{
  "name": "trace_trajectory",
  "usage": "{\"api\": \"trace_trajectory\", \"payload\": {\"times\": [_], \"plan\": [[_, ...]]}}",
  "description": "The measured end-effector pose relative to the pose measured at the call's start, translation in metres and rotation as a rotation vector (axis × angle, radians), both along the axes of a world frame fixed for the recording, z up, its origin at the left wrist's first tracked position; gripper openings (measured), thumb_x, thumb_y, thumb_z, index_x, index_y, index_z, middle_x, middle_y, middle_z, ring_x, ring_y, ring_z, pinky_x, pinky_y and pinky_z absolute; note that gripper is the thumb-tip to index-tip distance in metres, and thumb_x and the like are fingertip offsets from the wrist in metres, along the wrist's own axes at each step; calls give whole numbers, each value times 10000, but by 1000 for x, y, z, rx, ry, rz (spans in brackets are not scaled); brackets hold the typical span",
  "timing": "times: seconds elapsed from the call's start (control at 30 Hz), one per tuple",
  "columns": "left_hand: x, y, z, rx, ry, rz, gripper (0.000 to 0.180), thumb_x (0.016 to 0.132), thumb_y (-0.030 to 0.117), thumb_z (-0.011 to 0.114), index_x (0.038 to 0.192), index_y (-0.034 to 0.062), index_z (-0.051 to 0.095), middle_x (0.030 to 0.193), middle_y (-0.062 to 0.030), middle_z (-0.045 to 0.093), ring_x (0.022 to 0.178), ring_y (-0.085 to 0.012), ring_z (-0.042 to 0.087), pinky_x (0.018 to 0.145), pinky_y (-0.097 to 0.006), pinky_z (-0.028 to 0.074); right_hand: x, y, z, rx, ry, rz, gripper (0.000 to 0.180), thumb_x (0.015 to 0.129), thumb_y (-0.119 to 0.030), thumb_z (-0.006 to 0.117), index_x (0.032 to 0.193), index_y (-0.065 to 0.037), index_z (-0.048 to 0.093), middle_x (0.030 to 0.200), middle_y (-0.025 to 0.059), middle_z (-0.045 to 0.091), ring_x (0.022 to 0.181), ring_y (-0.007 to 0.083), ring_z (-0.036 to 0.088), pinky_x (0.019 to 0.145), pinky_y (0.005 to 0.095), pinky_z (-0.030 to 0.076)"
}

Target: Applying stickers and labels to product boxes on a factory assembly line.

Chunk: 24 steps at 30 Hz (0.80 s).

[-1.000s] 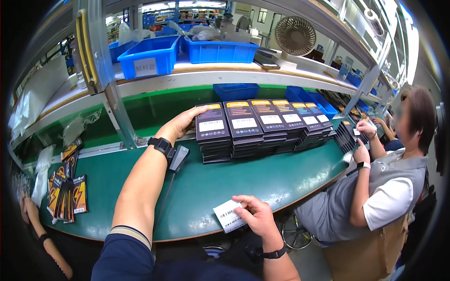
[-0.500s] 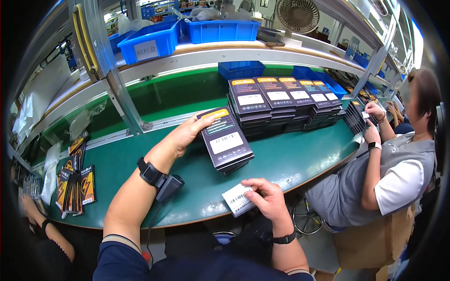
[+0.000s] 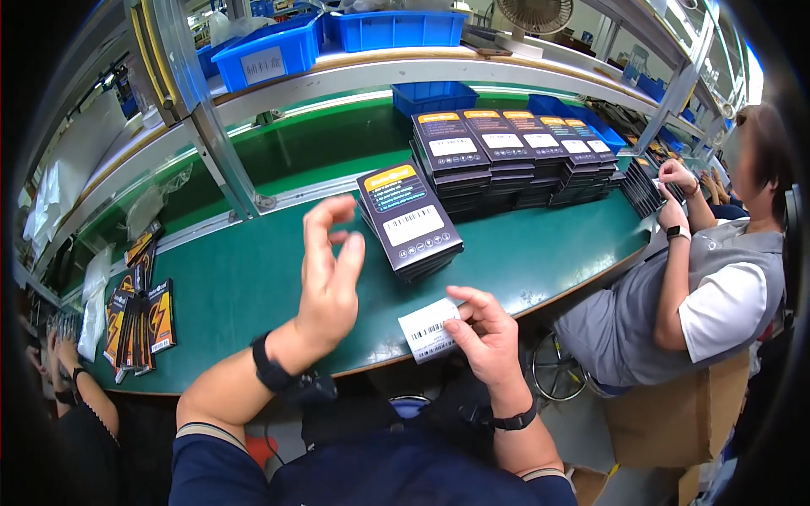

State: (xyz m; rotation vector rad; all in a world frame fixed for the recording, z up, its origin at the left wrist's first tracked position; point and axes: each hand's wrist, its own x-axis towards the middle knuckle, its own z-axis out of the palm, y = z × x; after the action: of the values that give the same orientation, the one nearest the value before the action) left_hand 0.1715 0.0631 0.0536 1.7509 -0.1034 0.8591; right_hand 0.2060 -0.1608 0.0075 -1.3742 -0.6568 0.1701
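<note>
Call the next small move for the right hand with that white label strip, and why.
Probably carry the white barcode label strip up toward the small stack of dark boxes. The right hand pinches the strip at the table's near edge, short of the stack. The left hand hovers open and empty beside the stack, touching nothing.

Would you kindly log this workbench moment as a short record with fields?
Left hand: open, raised above the green bench, holding nothing
Right hand: pinching a white label sheet
Nearest stack: small stack of dark boxes, just ahead of both hands
Behind: row of box stacks
Right side: seated co-worker
</note>
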Motion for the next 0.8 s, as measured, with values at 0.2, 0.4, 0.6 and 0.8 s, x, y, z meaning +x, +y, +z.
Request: {"api": "trace_trajectory", "payload": {"times": [0.2,0.4,0.6,0.8], "plan": [[-58,-23,-7,240,91,-299,646,846,114,745,1384,24,399,1225,-118,479,1100,-195,514,947,-356,436,-16,8,8,2,-86,-96,432,886,-9,705,1301,-24,586,821,25,671,772,80,615,779,257,506],[-64,-51,-18,-380,297,-462,534,912,-67,627,1394,29,418,1125,-66,560,1062,-139,583,926,-288,493,-25,13,9,13,-125,-66,533,870,-13,721,1366,-42,528,851,54,695,794,109,639,794,278,515],[-53,-44,-11,-246,245,-431,448,906,-16,663,1330,14,521,1237,-81,544,1116,-177,595,985,-323,496,-29,7,9,-23,-93,-24,660,856,-8,731,1443,-68,436,891,64,695,801,124,650,783,290,533],[-46,-36,0,219,383,-476,358,863,162,769,1180,38,659,1003,-84,681,919,-203,662,802,-325,529,-31,3,10,1,-136,-68,667,856,12,721,1451,-66,428,866,65,687,800,122,657,787,288,542]]}}
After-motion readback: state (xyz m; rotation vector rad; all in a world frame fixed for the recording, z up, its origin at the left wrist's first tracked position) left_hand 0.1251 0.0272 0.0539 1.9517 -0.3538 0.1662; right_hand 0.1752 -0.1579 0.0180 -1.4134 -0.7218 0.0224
